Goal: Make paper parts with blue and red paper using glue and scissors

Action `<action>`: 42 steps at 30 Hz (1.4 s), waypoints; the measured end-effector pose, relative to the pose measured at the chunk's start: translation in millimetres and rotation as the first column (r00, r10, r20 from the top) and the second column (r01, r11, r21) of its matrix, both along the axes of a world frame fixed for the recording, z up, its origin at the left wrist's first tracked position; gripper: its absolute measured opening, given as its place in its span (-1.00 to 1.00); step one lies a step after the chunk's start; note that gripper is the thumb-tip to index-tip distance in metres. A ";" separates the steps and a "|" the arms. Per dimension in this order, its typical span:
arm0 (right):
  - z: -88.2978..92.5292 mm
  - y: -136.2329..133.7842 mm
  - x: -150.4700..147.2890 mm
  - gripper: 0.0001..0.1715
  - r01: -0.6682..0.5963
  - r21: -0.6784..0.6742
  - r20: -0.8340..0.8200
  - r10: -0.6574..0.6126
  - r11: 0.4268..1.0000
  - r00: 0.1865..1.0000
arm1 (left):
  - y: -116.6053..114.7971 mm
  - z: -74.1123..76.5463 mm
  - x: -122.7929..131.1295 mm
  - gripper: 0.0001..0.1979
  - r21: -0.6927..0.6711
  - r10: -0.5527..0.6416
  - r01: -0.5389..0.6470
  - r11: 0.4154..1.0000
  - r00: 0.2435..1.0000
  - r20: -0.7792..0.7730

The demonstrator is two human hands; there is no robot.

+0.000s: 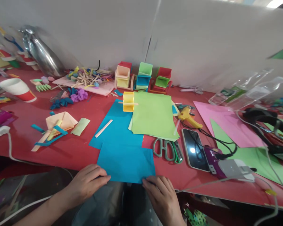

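Note:
A blue sheet of paper (127, 163) lies at the table's front edge, its near side reaching slightly over it. My left hand (87, 182) pinches its near left corner between thumb and fingers. At the near right corner, my right hand (161, 193) has its fingers closed on the paper. Another blue sheet (124, 128) lies just behind, carrying a narrow pale paper strip (103, 128). Farther back, a small yellow paper wheel-like piece (128, 106) with a thin stick through it stands beside a stack of light green paper (153, 116).
Grey-handled scissors (165, 150), a phone (195, 149) and a yellow glue gun (188, 117) lie to the right, with cables. Folded paper pieces (61, 121) are at left. Three small paper models (143, 77) stand against the wall, near a steel jug (43, 55).

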State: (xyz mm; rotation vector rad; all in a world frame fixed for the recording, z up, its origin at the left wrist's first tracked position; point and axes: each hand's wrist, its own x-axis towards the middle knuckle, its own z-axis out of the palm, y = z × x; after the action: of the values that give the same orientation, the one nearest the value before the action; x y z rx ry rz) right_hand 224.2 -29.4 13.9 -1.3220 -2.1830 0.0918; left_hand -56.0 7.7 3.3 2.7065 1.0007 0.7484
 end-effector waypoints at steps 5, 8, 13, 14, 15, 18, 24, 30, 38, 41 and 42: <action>3.1 2.5 -3.0 -0.80 0.012 0.011 0.003 -0.012 1.000 1.000 | 3.8 5.9 6.8 -0.81 0.014 0.038 -0.038 0.999 0.999 0.009; 3.7 8.2 -5.6 -0.80 0.053 -0.034 -0.021 -0.054 0.998 0.998 | 10.6 6.8 10.0 -0.83 0.038 0.084 -0.083 0.996 0.997 0.000; -0.7 12.9 -5.0 -0.82 0.121 -0.080 -0.087 -0.128 0.989 0.988 | 18.4 5.2 7.8 -0.84 -0.007 0.120 -0.120 0.993 0.993 -0.023; -1.4 12.8 -4.5 -0.83 0.133 -0.096 -0.100 -0.143 0.986 0.985 | 19.2 6.0 6.8 -0.83 -0.020 0.121 -0.122 0.992 0.992 -0.016; -1.7 12.6 -4.1 -0.84 0.144 -0.115 -0.111 -0.157 0.983 0.981 | 19.8 7.4 5.8 -0.83 -0.031 0.121 -0.122 0.992 0.993 -0.011; 0.0 13.2 -3.4 -0.86 0.178 -0.194 -0.107 -0.202 0.965 0.974 | 21.4 13.2 4.5 -0.81 -0.081 0.122 -0.124 0.989 0.992 -0.028; 6.7 17.9 -4.9 -0.77 0.321 -0.279 -0.025 -0.341 0.905 0.940 | 22.6 11.1 3.4 -0.88 -0.191 0.242 -0.246 0.950 0.969 -0.043; 5.6 19.4 -7.2 -0.68 0.436 -0.228 0.046 -0.438 0.870 0.898 | 23.9 6.8 4.0 -0.87 -0.158 0.285 -0.297 0.942 0.954 -0.092; -1.9 19.0 -7.7 -0.76 0.426 -0.141 0.017 -0.428 0.894 0.904 | 16.5 11.8 10.6 -0.73 0.114 0.224 -0.208 0.972 0.962 -0.156; -1.5 18.0 -3.1 -0.82 0.388 -0.163 0.011 -0.392 0.907 0.920 | 4.4 9.3 8.0 -0.69 0.167 0.229 -0.198 0.966 0.955 -0.190; -0.8 17.6 -1.8 -0.83 0.373 -0.181 0.005 -0.378 0.910 0.926 | 0.2 8.8 6.8 -0.67 0.174 0.220 -0.184 0.968 0.951 -0.219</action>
State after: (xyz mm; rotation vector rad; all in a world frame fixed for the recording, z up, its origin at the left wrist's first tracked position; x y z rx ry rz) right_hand 222.4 -11.8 13.1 -1.8085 -1.8898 0.1590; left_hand -49.2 7.9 12.1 2.9073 1.3444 0.5612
